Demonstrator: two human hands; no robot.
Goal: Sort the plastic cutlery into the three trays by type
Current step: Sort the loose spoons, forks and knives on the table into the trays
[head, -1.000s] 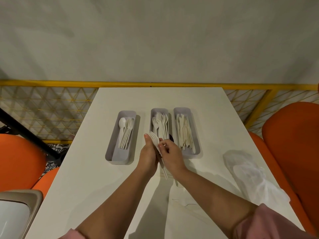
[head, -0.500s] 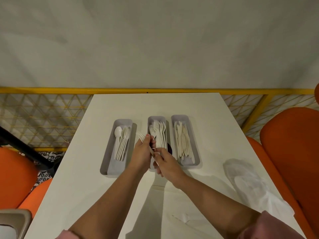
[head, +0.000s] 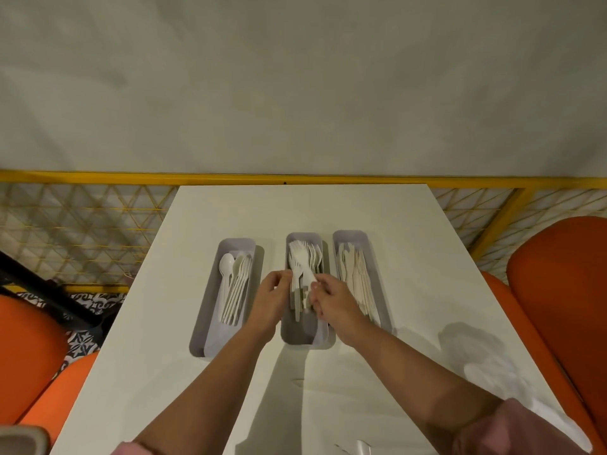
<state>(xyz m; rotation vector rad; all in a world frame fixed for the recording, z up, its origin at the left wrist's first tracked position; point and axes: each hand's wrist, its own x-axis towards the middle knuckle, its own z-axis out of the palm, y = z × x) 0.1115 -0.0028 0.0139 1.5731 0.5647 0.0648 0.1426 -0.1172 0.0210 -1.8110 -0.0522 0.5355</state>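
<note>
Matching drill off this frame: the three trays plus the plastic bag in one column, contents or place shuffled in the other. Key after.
Things:
1. left tray
2. middle tray
3. right tray
4. plastic bag

States:
A. holds knives
B. lies on the table, to the right of the trays and nearer the camera
C. holds spoons
D. holds forks

Pairs: 1-C, 2-D, 3-A, 4-B.
</note>
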